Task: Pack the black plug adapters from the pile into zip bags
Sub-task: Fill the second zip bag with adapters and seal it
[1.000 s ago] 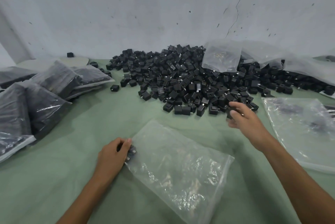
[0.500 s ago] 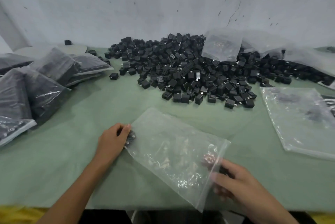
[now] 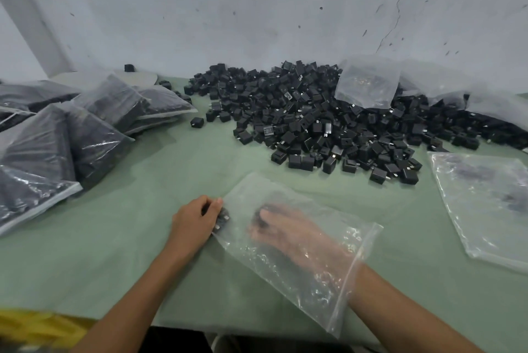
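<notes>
One bag (image 3: 285,275) in work: clear, lying flat on the near table (image 3: 128,224), mouth toward me at the right.

Left hand (image 3: 194,224): fingers curled, pinching the bag's closed far-left end. A couple of adapters (image 3: 222,219) sit inside, right at those fingertips.

Right hand (image 3: 288,234): inside the bag up to the wrist, seen through the plastic and blurred. A dark smear lies under its fingertips, probably more adapters. I cannot tell whether I am grasping them or have let go.

Pile (image 3: 328,124): hundreds of loose adapters, far centre to far right, well apart from the bag.

Packed bags (image 3: 94,129): several, heaped at the left.

Spare bag (image 3: 485,209): flat, at the right, near the pile's edge.

Risks, as I judge them:
- Pulling my right hand out fast could drag the limp plastic along and tip adapters out of the open mouth.
- If my left pinch slips, the bag slides and the adapters scatter.
- The prongs may snag or pierce the thin film if I shove them in hard.
- A blurred drop makes a miscount likely.
</notes>
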A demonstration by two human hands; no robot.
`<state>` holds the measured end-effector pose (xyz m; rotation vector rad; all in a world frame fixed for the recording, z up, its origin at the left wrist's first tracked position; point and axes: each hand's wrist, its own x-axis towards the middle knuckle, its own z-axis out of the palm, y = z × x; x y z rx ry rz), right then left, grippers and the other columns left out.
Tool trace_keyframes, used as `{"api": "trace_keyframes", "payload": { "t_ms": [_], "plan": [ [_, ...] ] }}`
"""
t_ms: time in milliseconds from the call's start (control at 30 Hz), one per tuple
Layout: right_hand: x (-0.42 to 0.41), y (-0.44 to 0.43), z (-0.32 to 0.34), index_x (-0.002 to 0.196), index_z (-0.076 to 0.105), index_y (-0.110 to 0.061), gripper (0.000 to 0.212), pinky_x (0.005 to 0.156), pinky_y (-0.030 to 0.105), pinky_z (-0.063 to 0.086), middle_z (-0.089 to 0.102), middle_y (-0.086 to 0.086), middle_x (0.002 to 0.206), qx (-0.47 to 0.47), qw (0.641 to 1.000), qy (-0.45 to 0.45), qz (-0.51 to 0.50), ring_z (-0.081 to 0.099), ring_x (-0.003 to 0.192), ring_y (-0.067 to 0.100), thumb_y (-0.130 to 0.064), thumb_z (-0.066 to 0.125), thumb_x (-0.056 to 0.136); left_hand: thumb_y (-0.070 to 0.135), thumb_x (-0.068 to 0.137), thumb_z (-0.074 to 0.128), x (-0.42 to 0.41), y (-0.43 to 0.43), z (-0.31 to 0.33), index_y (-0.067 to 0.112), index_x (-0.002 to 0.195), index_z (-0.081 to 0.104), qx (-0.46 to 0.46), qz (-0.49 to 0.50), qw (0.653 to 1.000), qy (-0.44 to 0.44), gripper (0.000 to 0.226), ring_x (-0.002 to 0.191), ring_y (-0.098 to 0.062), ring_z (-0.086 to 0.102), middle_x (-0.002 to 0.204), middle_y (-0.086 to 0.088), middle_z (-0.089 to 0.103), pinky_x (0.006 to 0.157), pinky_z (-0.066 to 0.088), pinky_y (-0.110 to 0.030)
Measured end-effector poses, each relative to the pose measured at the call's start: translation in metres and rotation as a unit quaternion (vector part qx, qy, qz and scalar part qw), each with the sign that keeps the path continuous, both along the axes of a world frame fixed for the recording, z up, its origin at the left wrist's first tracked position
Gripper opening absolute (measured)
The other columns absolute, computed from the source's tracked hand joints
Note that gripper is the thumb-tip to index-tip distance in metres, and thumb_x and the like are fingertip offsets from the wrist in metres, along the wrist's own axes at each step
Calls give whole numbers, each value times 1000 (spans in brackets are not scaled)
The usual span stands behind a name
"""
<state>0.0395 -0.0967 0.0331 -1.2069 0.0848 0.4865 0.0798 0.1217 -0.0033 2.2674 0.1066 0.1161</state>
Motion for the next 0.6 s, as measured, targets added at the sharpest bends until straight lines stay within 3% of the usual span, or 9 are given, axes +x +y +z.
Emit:
{"api": "trace_keyframes", "payload": {
  "t_ms": [67,100,200,267,367,433,500,567,600],
  "plan": [
    [9,16,-6,109,62,-6,15,87,43,59,69,11,104,-159,982,-81,-62,72,91,24,-9,64,95,42,99,56,0,-2,0,22,78,66,-2,0,1000,-2,31,72,-14,70,75,9,73,84,54,-40],
    [10,23,-7,107,67,-11,15,77,35,61,72,6,102,-206,968,-112,-85,73,88,18,-9,68,92,41,99,56,0,-2,1,22,78,66,-5,0,1000,-1,30,74,-16,70,76,8,73,84,54,-41],
    [13,40,-12,83,75,-19,17,57,17,54,74,-7,82,-216,960,-148,-105,70,69,6,-4,68,77,41,99,57,-1,-2,2,23,77,67,-7,4,1000,-3,30,72,-12,70,73,10,73,84,55,-39],
    [19,44,-10,81,75,-19,19,57,16,53,73,-8,79,-250,953,-159,-68,69,70,9,-3,66,76,40,100,55,-2,-2,3,21,77,66,2,2,1000,-5,31,75,-16,69,73,8,72,84,54,-40],
    [31,46,-9,102,75,-13,23,79,25,55,74,2,99,-276,940,-199,1,69,87,13,-1,59,90,39,101,52,-2,-3,4,17,79,64,21,-2,1000,-7,33,80,-25,67,75,3,70,86,51,-43],
    [31,47,-12,101,73,-3,22,74,23,54,72,6,91,-263,943,-206,1,69,80,10,2,56,89,39,102,52,-3,-3,5,17,79,63,21,3,1000,-10,33,80,-24,67,72,4,70,87,50,-43],
    [29,49,-17,96,73,0,23,60,11,48,68,-2,77,-247,947,-205,1,64,64,-3,7,55,85,39,102,52,-3,-4,4,19,79,62,21,5,1000,-14,32,78,-22,66,70,6,69,87,50,-42],
    [31,51,-23,97,74,-3,22,64,10,50,70,-3,80,-243,947,-208,-7,66,69,-2,7,58,87,38,102,51,-4,-4,3,21,80,62,15,6,1000,-16,30,77,-21,66,68,7,69,88,50,-42],
    [34,51,-24,100,73,-2,21,73,19,54,72,5,87,-222,955,-195,-4,70,80,9,7,56,90,38,102,50,-3,-4,3,22,81,62,14,7,1000,-17,30,78,-21,66,68,7,69,88,50,-43]
  ]
}}
